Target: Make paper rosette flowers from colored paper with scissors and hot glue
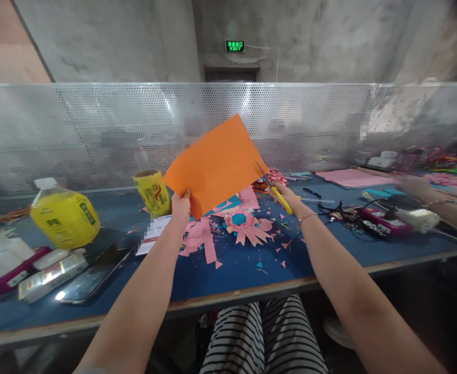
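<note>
Orange sheet held up over the bench, scissors at its edge.
Left hand (180, 203) pinches the sheet (216, 165) by its lower corner; right hand (286, 195) is closed round yellow scissors (275, 191), blades touching the right edge. Sheet appears uncut; pink scraps (203, 236) and a finished flower (244, 224) lie below.

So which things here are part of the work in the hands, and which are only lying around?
In use:
- orange paper, held up by left hand
- scissors in right hand, blades at the paper's edge
- paper flower and pink scraps on the table

Lying about:
- yellow bottle
- yellow cup
- phone
- pink sheet
</note>
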Motion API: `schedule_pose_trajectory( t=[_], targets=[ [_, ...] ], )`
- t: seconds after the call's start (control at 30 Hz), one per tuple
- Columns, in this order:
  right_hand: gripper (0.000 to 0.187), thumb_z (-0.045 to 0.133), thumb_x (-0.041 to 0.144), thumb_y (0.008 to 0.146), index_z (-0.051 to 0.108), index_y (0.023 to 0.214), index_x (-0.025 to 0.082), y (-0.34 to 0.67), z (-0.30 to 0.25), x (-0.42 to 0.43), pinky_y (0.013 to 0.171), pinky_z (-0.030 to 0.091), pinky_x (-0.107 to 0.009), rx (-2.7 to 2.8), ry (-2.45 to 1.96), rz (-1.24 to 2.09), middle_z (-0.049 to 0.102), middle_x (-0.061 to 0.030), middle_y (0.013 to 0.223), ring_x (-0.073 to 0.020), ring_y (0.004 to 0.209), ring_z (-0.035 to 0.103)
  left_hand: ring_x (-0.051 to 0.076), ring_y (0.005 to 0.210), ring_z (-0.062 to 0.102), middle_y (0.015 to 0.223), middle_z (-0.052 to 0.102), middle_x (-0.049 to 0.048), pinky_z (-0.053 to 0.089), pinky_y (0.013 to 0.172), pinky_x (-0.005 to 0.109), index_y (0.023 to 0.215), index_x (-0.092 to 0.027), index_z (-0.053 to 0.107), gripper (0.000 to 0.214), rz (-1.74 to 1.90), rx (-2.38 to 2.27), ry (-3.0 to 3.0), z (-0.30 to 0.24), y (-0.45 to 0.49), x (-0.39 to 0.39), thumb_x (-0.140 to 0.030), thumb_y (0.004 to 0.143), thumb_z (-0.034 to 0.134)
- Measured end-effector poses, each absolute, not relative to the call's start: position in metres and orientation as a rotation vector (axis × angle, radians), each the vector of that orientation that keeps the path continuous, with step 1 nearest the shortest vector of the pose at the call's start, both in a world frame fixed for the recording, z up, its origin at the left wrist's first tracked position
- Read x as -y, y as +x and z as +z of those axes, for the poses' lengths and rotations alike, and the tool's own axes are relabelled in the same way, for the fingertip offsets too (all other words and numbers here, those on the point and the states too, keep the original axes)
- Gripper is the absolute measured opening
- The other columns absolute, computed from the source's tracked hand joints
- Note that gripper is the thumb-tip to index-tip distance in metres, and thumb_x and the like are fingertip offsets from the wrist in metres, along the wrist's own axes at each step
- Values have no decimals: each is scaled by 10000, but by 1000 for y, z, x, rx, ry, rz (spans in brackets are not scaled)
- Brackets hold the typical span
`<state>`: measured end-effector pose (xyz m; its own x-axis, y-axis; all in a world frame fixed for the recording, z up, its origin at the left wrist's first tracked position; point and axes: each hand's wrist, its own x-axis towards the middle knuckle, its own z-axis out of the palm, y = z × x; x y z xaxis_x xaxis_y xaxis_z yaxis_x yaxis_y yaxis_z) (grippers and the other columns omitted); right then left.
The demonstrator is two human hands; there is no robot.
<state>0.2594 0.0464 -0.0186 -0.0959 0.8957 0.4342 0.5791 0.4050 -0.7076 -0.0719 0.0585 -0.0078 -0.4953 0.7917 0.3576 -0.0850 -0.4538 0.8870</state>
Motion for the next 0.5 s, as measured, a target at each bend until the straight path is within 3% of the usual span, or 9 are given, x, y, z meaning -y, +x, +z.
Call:
schedule_pose_trajectory(
  t=[0.3,0.5],
  targets=[
    [516,415,644,761,594,849,169,258,-19,-45,571,430,-294,1835,-1251,273,562,-35,639,-181,628,535,202,1003,598,1028,658,57,463,898,352,969,-189,599,250,2006,-1149,1056,-7,-71,-57,-152,724,564],
    [426,473,587,747,603,837,191,262,-29,-59,610,450,-327,1766,-1180,362,586,-44,711,-192,663,537,200,1000,603,1043,658,68,463,900,340,972,-172,603,250,1979,-1220,1086,-5,-70,-56,-139,729,556]
  ],
)
